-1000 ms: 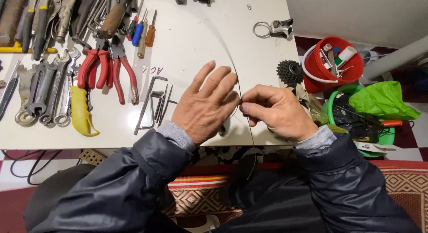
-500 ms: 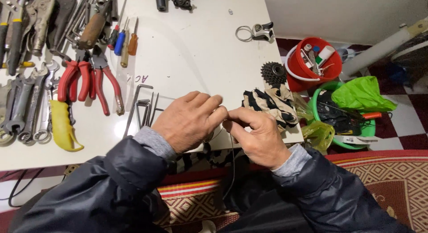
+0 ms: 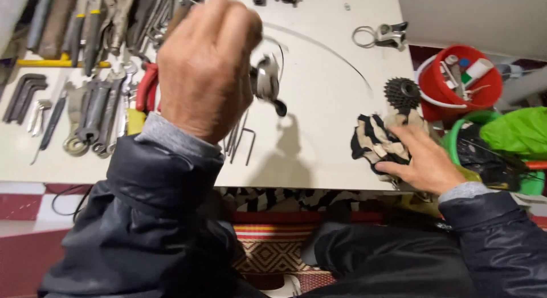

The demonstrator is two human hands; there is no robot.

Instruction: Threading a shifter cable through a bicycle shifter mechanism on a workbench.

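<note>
Raising a small metal shifter (image 3: 268, 81) at upper centre of the head view, the left hand (image 3: 205, 64) grips it shut; rigid, light, best held by its body. Right hand (image 3: 424, 161), centre right, clutches a soft striped rag (image 3: 376, 141) beside a cog cluster (image 3: 401, 93).

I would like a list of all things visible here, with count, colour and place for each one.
gear shifter: one, silver with black lever, held up in left hand
striped rag: one, black and cream, table's right edge, under right hand
sprocket cassette: one, dark, beside the rag
red bucket: one, right of table, holding small items
green bag: one, far right
wrenches: several, grey, left of table
red-handled pliers: one, partly hidden behind left hand
hex keys: several, dark, far left
table: one, white
left hand: raised
right hand: on the rag
</note>
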